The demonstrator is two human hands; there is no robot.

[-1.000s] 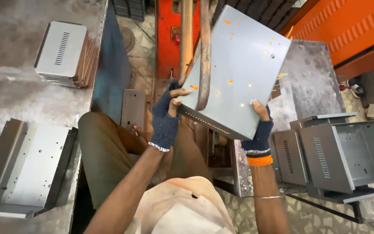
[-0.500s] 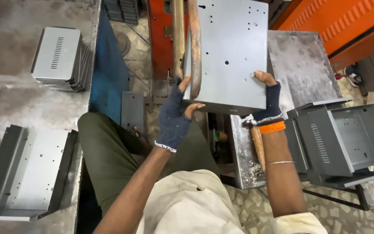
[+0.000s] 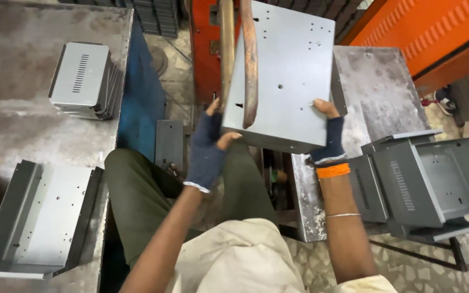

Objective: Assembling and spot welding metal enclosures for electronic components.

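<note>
Grey sheet metal fills the middle of my view — a bent steel panel (image 3: 286, 76) with small punched holes, held up in front of me and tilted a little. My left hand (image 3: 208, 146), in a dark fingerless glove, grips the panel's lower left corner, thumb pressed onto its face and the fingers wrapped behind the edge. My right hand (image 3: 329, 133), gloved the same way and wearing an orange wristband (image 3: 333, 171) with a thin bangle further down the arm, clasps the lower right corner, fingers curled over the folded rim. Two copper-coloured welder arms (image 3: 238, 54) reach down from above at the panel's left side; one curves across its face, the other runs just beside its left edge.

Behind the panel stands the red body of the machine (image 3: 204, 43). To my right lies a scuffed steel table (image 3: 378, 92), and at its near end a stack of grey folded housings (image 3: 424, 182) with vent slots, well apart from my hands. Beyond that rises an orange ribbed wall (image 3: 424, 27).

On the left, a worn metal workbench (image 3: 17, 125) carries a pile of slotted grey covers (image 3: 82, 78) near its far edge and, closer to me, an open U-shaped chassis tray (image 3: 42, 217) lying face up. A blue side panel (image 3: 139, 108) drops from the bench edge — my olive-trousered knee (image 3: 137, 190) sits just beside it.
</note>
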